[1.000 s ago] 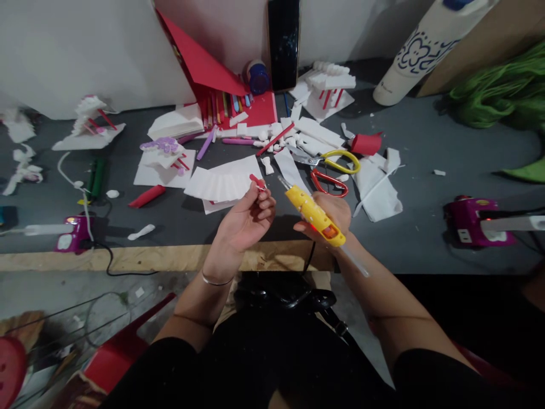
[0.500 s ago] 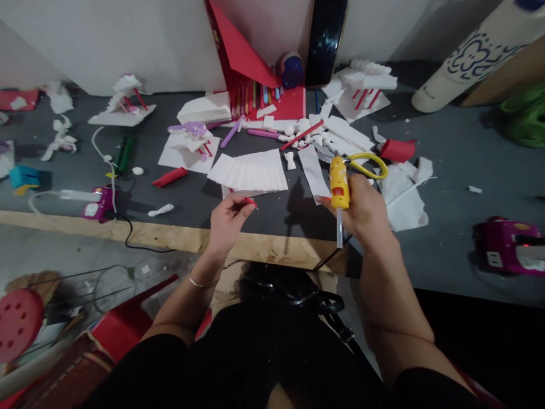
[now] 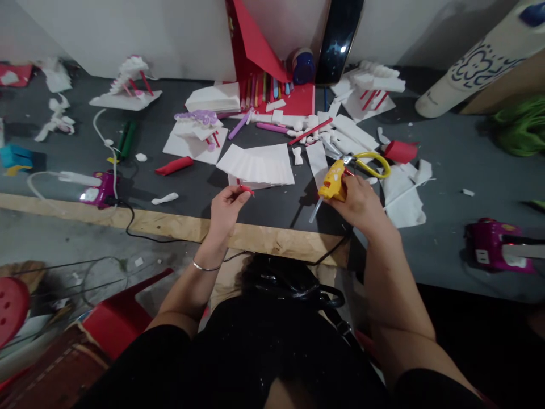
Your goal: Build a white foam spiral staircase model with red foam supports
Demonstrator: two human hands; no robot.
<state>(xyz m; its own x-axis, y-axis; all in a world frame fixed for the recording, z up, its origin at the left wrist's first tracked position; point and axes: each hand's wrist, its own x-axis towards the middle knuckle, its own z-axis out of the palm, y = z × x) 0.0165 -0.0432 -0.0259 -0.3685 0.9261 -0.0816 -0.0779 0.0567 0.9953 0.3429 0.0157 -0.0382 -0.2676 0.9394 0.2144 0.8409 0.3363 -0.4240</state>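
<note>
Between the thumb and fingers of my left hand (image 3: 226, 209) is a small red piece (image 3: 247, 191), pinched just in front of a pleated white paper model (image 3: 258, 165). My right hand (image 3: 361, 201) grips a yellow glue gun (image 3: 333, 180), tilted so that its clear glue stick (image 3: 315, 210) points down and left. Right behind the glue gun lie scissors with yellow handles (image 3: 374, 162), partly hidden by it. A white paper strip (image 3: 317, 162) lies beside the gun, and a small white twisted piece (image 3: 297, 155) rests near the pleated model.
Small paper models with red posts stand left (image 3: 131, 85) and right (image 3: 377, 85). Purple power sockets (image 3: 102, 190) sit at the left edge and far right. A white bottle (image 3: 468, 68), a dark phone (image 3: 340, 40) and a red folder (image 3: 259, 42) stand at the back.
The glue gun has tipped over, its glue stick swinging from straight down toward the left. My left hand still pinches the red piece. The camera view has shifted slightly.
</note>
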